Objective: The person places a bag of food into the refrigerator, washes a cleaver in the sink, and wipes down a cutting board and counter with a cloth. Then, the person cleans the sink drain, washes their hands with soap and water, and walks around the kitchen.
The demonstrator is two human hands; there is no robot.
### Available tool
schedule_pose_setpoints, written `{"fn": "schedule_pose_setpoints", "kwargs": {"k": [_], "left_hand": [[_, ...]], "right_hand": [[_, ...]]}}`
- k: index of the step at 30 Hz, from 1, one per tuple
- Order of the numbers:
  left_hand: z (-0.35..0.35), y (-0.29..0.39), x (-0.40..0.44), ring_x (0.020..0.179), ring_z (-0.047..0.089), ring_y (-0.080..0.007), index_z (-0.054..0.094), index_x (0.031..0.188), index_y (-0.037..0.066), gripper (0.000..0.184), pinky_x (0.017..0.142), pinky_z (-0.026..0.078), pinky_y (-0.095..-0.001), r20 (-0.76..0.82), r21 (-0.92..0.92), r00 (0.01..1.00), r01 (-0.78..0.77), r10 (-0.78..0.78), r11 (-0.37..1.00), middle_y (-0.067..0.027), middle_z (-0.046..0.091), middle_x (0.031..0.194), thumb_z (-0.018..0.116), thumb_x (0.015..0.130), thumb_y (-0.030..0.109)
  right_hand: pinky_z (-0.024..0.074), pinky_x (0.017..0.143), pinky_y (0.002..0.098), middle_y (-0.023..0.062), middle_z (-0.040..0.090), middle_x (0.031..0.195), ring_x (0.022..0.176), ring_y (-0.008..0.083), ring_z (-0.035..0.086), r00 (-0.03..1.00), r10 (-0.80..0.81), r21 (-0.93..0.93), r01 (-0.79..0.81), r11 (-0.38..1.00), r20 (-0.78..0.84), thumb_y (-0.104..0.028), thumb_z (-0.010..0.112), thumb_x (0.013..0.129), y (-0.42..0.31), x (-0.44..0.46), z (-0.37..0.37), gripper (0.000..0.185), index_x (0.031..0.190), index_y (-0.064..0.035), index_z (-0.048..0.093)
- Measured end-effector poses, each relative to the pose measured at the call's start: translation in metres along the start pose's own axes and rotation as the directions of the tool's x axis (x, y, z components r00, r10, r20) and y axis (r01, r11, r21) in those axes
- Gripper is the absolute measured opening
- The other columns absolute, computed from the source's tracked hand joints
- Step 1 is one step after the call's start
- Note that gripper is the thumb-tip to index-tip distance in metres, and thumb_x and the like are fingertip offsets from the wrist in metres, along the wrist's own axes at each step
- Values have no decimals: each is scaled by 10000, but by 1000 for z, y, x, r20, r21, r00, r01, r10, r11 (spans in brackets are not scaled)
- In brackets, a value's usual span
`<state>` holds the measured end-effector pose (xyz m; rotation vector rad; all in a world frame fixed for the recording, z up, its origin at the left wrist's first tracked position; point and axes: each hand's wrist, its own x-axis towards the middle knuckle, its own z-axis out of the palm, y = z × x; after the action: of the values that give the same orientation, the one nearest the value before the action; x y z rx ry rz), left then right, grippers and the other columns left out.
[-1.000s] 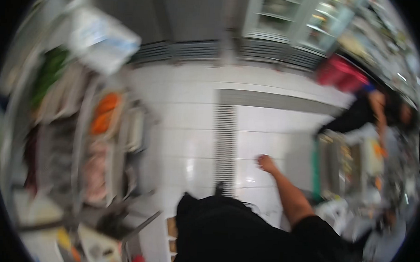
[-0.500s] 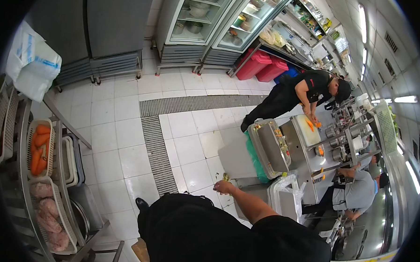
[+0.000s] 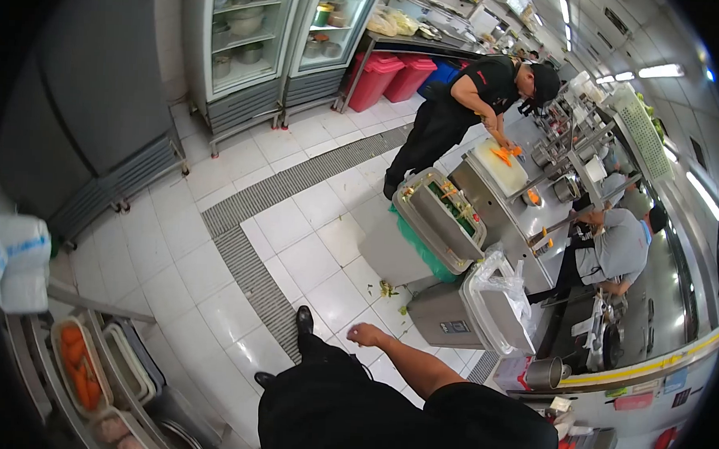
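Head view: right hand (image 3: 366,335) loosely curled, grip unclear, left of nearer grey bin (image 3: 438,315)

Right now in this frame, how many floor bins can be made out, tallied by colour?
Grey bins: 2
Red bins: 2
Blue bin, partly hidden: 1
Total: 5

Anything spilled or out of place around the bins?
Yes: leafy scraps lie on the floor tiles near the labeled gray bin, where food waste looks out of place. The green-lined bin beside it also looks only partly covered.
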<state>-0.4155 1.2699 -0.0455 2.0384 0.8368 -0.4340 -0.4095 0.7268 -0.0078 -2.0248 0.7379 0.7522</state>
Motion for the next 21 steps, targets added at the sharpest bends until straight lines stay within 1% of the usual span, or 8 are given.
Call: {"fn": "schedule_pose_setpoints", "kwargs": {"k": [2,3,5,9,11,15,16,21], "left_hand": [[16,42,38,856,482,-190,490,1003,68,194,705,424,-370,32,-20,997,-67,67,998,-66,496,975,533,854,186],[27,70,59,851,480,-187,490,995,69,186,701,422,-367,42,-38,994,-103,105,994,-64,495,966,532,854,184],[48,134,101,839,476,-182,491,979,70,171,692,420,-362,41,-79,984,-168,171,983,-60,493,950,531,854,180],[84,268,165,816,469,-172,493,946,72,142,676,414,-352,-9,-125,952,-306,307,944,-52,490,917,530,853,172],[110,320,179,805,465,-167,494,930,73,128,667,411,-346,-11,-136,944,-328,329,935,-48,488,900,529,852,169],[160,380,188,782,458,-157,496,898,75,103,651,406,-336,12,-103,949,-314,317,944,-40,485,867,528,851,161],[176,389,186,776,456,-155,497,890,75,97,647,404,-334,23,-88,952,-303,306,949,-38,484,859,527,851,159],[254,418,192,747,447,-142,499,850,78,77,626,397,-321,78,-34,973,-215,217,976,-28,480,817,526,850,150]], "right_hand": [[519,569,313,66,664,793,633,171,654,998,-47,-71,50,996,44,-361,601,849,35,10,-11,355,1031,-62,658],[519,569,313,66,664,793,633,171,654,998,-49,-53,50,997,25,-361,601,849,40,12,-24,355,1031,-62,658],[511,528,312,64,664,832,650,169,653,972,233,253,-228,940,13,-367,601,854,38,8,-55,379,1083,-69,641],[494,498,296,66,656,839,670,155,644,944,325,383,-282,879,-50,-352,599,862,67,51,-99,384,1126,-75,630],[496,500,295,65,658,842,669,156,645,947,315,423,-258,869,-68,-357,597,862,68,67,-129,382,1120,-76,633],[501,515,301,63,665,845,669,159,646,957,275,404,-215,889,-96,-358,603,847,71,112,-180,375,1095,-79,642],[500,515,303,63,666,844,666,156,644,958,258,374,-196,906,-123,-353,607,841,69,125,-194,371,1086,-76,643],[506,526,305,65,668,843,664,157,646,963,227,420,-149,895,-144,-347,609,834,55,192,-239,361,1063,-70,647]]}}
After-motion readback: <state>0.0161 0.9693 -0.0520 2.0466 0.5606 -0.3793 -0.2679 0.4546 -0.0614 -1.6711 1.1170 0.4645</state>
